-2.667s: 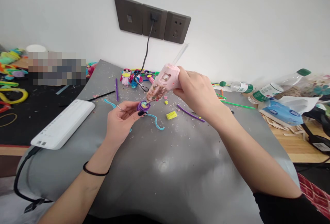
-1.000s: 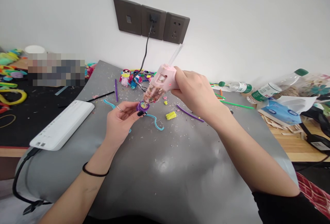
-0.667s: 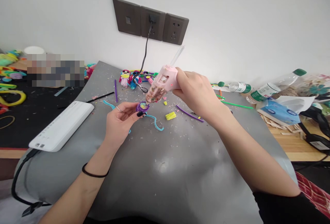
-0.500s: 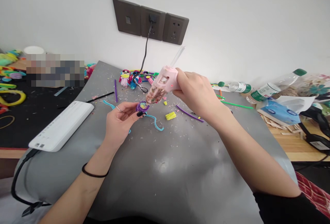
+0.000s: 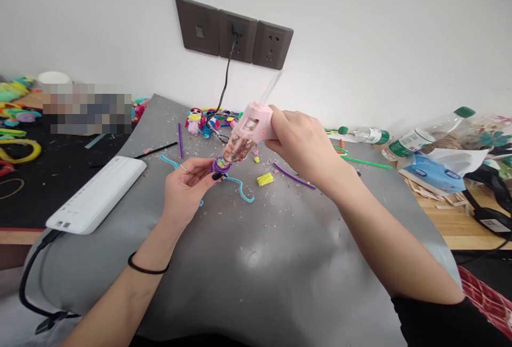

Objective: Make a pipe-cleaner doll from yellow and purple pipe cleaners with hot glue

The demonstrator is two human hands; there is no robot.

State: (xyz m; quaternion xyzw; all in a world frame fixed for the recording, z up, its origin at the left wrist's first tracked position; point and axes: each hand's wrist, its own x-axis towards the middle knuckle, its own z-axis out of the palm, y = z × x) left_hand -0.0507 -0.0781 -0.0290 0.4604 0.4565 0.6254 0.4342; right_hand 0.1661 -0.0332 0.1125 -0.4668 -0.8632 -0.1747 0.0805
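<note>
My right hand point(image 5: 304, 147) is closed round a pink glue gun point(image 5: 250, 131) with a clear glue stick poking out of its back. The gun tilts down to the left and its nozzle touches a small purple coiled craft piece point(image 5: 220, 165). My left hand point(image 5: 184, 188) pinches that piece between thumb and fingers, just above the grey mat point(image 5: 256, 261). A blue pipe cleaner point(image 5: 242, 190) lies curled beside the left hand. A yellow scrap point(image 5: 265, 178) and a purple pipe cleaner point(image 5: 294, 176) lie under the gun.
A white device point(image 5: 96, 192) with a black cable lies at the left. Small colourful figures point(image 5: 208, 119) cluster below the wall sockets point(image 5: 234, 31), where the gun's cord is plugged. Plastic bottles point(image 5: 428, 134), a tissue pack point(image 5: 436, 172) and wooden sticks sit right. Pipe-cleaner pieces point(image 5: 18, 123) are far left.
The glue gun's nozzle has shifted slightly over the purple piece, staying against it. Both hands keep their grips and hardly move.
</note>
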